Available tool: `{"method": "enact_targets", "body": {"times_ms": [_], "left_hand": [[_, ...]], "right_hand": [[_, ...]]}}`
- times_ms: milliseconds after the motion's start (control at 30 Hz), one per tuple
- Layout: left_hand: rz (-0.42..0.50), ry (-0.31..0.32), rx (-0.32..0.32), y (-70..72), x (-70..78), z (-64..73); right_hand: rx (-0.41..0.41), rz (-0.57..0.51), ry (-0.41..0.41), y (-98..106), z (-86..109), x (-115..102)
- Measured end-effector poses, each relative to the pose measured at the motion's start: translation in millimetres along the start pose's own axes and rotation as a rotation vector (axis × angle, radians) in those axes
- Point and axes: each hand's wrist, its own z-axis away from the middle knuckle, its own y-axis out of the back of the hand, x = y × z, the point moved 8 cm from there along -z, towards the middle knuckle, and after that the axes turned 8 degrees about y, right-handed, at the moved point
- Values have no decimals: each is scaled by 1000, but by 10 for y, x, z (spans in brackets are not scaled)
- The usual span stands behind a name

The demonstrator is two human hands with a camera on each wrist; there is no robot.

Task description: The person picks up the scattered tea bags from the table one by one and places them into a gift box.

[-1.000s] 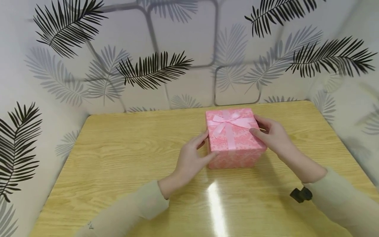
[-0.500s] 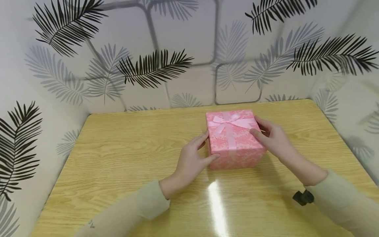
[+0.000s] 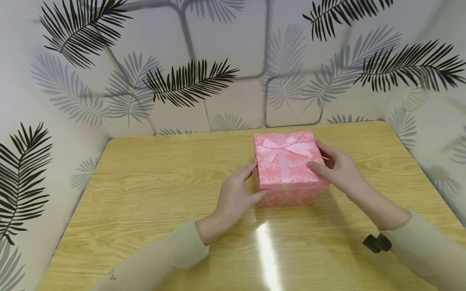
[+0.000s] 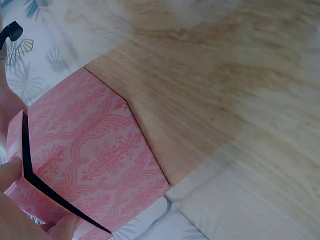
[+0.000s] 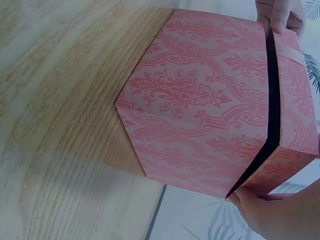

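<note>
A pink patterned gift box (image 3: 287, 198) stands on the wooden table, its lid (image 3: 302, 167) tied with a pale pink ribbon bow (image 3: 280, 149). My left hand (image 3: 234, 202) holds the lid's left side, thumb at the front and fingers along the side. At the right side my right hand (image 3: 342, 169) grips the lid, its thumb over the top edge and its fingers partly hidden behind it. In both wrist views a dark band (image 5: 273, 105) runs between the lid's lower edge and the box body (image 4: 100, 140). The box's inside is hidden.
The wooden table (image 3: 156, 182) reaches back to a wall (image 3: 225, 48) printed with leaves. Bright light reflects off the tabletop in front of the box. A small black device (image 3: 377, 243) sits at the right sleeve.
The lid has risen slightly and moved a little to the right, and my right hand has moved with it. My left hand keeps almost the same place. The head view has tilted very slightly.
</note>
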Motion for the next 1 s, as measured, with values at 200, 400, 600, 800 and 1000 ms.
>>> {"method": "enact_targets", "body": {"times_ms": [200, 400, 600, 800, 1000], "left_hand": [[-22, -15, -6, -13, -13, 54], [9, -9, 4, -32, -67, 62], [17, -21, 20, -29, -41, 15], [33, -10, 24, -38, -46, -16], [91, 20, -9, -97, -119, 4]], "right_hand": [[2, -24, 11, -45, 48, 18], [4, -14, -10, -72, 38, 79], [30, -13, -11, -27, 9, 42], [25, 20, 1, -16, -46, 41], [9, 66, 4, -69, -72, 139]]}}
